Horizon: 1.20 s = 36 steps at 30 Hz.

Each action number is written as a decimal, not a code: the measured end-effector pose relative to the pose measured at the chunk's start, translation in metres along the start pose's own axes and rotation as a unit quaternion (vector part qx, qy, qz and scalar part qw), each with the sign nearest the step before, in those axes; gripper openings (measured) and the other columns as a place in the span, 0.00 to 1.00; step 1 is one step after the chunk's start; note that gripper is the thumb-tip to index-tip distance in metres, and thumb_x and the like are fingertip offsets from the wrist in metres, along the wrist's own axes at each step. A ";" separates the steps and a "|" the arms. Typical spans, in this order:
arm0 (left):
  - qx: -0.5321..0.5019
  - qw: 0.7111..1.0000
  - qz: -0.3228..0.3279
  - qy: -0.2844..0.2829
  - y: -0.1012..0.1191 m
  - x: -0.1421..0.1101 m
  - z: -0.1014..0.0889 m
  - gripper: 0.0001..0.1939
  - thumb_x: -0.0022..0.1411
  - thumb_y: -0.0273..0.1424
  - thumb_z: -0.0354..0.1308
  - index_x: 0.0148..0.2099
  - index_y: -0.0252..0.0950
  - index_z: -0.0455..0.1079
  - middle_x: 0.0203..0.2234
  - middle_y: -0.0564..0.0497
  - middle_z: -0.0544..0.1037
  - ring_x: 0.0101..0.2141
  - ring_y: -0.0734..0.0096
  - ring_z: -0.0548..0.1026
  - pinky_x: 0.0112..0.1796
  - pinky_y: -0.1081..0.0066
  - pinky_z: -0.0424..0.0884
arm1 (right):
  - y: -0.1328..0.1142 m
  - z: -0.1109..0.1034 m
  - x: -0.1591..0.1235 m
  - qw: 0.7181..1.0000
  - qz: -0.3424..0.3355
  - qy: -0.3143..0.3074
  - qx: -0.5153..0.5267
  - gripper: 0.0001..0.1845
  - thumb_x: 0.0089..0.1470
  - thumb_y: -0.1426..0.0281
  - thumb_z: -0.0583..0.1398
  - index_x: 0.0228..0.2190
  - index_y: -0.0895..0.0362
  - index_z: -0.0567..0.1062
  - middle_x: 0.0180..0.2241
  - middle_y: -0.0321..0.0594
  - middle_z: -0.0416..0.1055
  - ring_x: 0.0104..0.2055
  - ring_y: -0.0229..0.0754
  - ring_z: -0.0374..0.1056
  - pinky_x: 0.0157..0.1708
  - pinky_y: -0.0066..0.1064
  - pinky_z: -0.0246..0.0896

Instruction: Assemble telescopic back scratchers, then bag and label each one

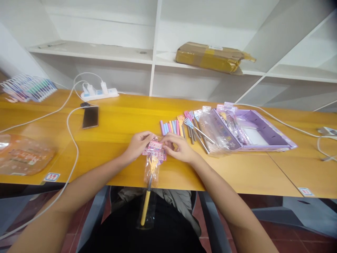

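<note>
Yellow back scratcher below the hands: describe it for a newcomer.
At the wooden desk's near edge, the left hand and right hand flank a pink card. Just below, in a clear sleeve, is the yellow back scratcher; unlike the others, its handle overhangs the edge.

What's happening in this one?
Someone seated at a wooden table has the left hand pinching the top of a clear bag with a pink card. The right hand is at the card's other side, its grip unclear. Inside is a yellow hand-shaped scratcher, its handle past the table edge. Rightward, other scratchers lie near a purple box.
</note>
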<state>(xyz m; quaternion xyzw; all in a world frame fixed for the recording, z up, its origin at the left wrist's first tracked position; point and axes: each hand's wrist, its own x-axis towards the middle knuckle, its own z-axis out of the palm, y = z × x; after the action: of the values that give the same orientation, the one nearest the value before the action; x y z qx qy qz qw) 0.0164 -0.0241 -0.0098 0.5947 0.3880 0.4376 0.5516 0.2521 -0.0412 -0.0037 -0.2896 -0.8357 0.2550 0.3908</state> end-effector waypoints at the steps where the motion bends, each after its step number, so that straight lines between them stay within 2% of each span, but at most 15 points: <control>1: 0.005 1.000 0.003 -0.001 0.000 0.000 0.000 0.17 0.66 0.46 0.64 0.39 0.35 0.80 0.35 0.48 0.82 0.36 0.67 0.77 0.38 0.69 0.70 | 0.000 0.000 0.000 1.000 0.002 -0.009 0.001 0.11 0.67 0.68 0.61 0.50 0.51 0.79 0.36 0.38 0.71 0.30 0.39 0.65 0.31 0.33 0.66; 6: 0.008 1.000 0.008 -0.006 0.000 0.000 0.000 0.16 0.67 0.44 0.63 0.40 0.36 0.80 0.37 0.47 0.83 0.38 0.65 0.78 0.39 0.69 0.72 | 0.002 0.000 -0.002 0.999 -0.001 -0.048 -0.009 0.18 0.67 0.67 0.61 0.57 0.49 0.77 0.35 0.38 0.68 0.33 0.42 0.65 0.34 0.35 0.66; 10: 0.006 1.000 0.011 -0.005 -0.001 0.000 0.000 0.16 0.67 0.44 0.63 0.40 0.35 0.80 0.38 0.47 0.83 0.38 0.65 0.79 0.40 0.69 0.72 | 0.003 0.000 -0.002 0.998 0.001 -0.064 -0.004 0.17 0.68 0.65 0.61 0.57 0.49 0.77 0.37 0.38 0.69 0.35 0.42 0.66 0.35 0.35 0.67; 12: 0.003 1.000 0.007 -0.005 -0.002 0.001 0.000 0.17 0.67 0.45 0.63 0.40 0.35 0.80 0.38 0.47 0.83 0.38 0.64 0.79 0.40 0.68 0.73 | 0.004 0.001 -0.002 0.999 0.015 -0.041 0.010 0.17 0.69 0.65 0.61 0.57 0.48 0.75 0.37 0.38 0.69 0.33 0.41 0.66 0.34 0.34 0.66; 15: -0.003 1.000 -0.004 -0.012 -0.001 0.001 -0.001 0.18 0.68 0.46 0.63 0.41 0.35 0.79 0.38 0.46 0.83 0.38 0.64 0.79 0.39 0.68 0.73 | 0.007 0.002 -0.002 0.997 0.056 0.033 0.050 0.21 0.68 0.65 0.62 0.60 0.49 0.70 0.37 0.35 0.69 0.29 0.38 0.64 0.30 0.32 0.63; 17: 0.011 1.000 -0.009 -0.026 0.001 0.000 -0.001 0.18 0.68 0.47 0.62 0.41 0.35 0.79 0.36 0.47 0.82 0.36 0.65 0.78 0.37 0.69 0.72 | 0.008 0.003 0.000 0.995 0.057 0.065 0.048 0.16 0.67 0.65 0.64 0.55 0.50 0.74 0.35 0.35 0.69 0.28 0.37 0.64 0.30 0.31 0.63; 19: 0.032 0.998 -0.014 -0.050 0.004 -0.001 0.000 0.19 0.69 0.47 0.60 0.40 0.35 0.78 0.34 0.48 0.81 0.33 0.68 0.76 0.34 0.71 0.70 | 0.008 0.002 0.001 0.996 0.038 0.081 0.020 0.06 0.67 0.65 0.64 0.44 0.52 0.78 0.33 0.35 0.69 0.30 0.38 0.64 0.32 0.32 0.63; 21: 0.050 0.994 -0.018 -0.095 0.007 -0.003 0.000 0.18 0.68 0.47 0.62 0.44 0.36 0.78 0.35 0.49 0.80 0.32 0.69 0.76 0.34 0.71 0.70 | 0.007 0.000 0.002 0.994 0.030 0.101 0.004 0.06 0.67 0.66 0.64 0.38 0.53 0.79 0.31 0.36 0.68 0.30 0.38 0.63 0.32 0.32 0.62; 24: 0.119 0.981 -0.009 -0.150 0.008 -0.005 0.001 0.18 0.61 0.41 0.69 0.48 0.36 0.77 0.38 0.49 0.81 0.35 0.68 0.76 0.37 0.70 0.70 | 0.003 -0.003 0.003 0.992 0.031 0.119 0.017 0.05 0.66 0.66 0.65 0.37 0.53 0.80 0.30 0.35 0.67 0.30 0.39 0.63 0.31 0.32 0.61; 27: 0.201 0.969 -0.001 -0.147 0.005 -0.006 0.002 0.14 0.58 0.37 0.69 0.44 0.35 0.76 0.34 0.51 0.80 0.34 0.67 0.75 0.36 0.70 0.68 | 0.001 -0.004 0.001 0.996 0.020 0.067 0.052 0.05 0.66 0.66 0.65 0.37 0.53 0.80 0.32 0.37 0.68 0.31 0.39 0.64 0.31 0.33 0.62; 31: 0.208 0.967 0.003 -0.149 0.000 -0.004 0.002 0.13 0.58 0.37 0.68 0.43 0.36 0.75 0.32 0.52 0.79 0.33 0.68 0.74 0.35 0.71 0.67 | 0.005 -0.001 -0.001 0.997 0.013 -0.027 0.070 0.05 0.65 0.66 0.66 0.38 0.53 0.82 0.36 0.38 0.68 0.32 0.38 0.65 0.32 0.32 0.62; 36: 0.230 0.959 0.013 -0.168 0.000 -0.004 0.000 0.14 0.61 0.41 0.67 0.43 0.36 0.75 0.32 0.53 0.78 0.31 0.70 0.73 0.33 0.72 0.66 | 0.010 0.003 -0.001 0.997 0.026 -0.044 0.059 0.06 0.66 0.64 0.65 0.38 0.53 0.81 0.36 0.38 0.66 0.32 0.38 0.63 0.31 0.31 0.59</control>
<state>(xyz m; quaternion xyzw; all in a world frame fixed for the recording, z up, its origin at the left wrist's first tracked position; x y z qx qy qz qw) 0.0150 -0.0281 -0.0106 0.7754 0.3718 0.2375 0.4518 0.2533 -0.0354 -0.0120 -0.2765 -0.8276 0.3264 0.3633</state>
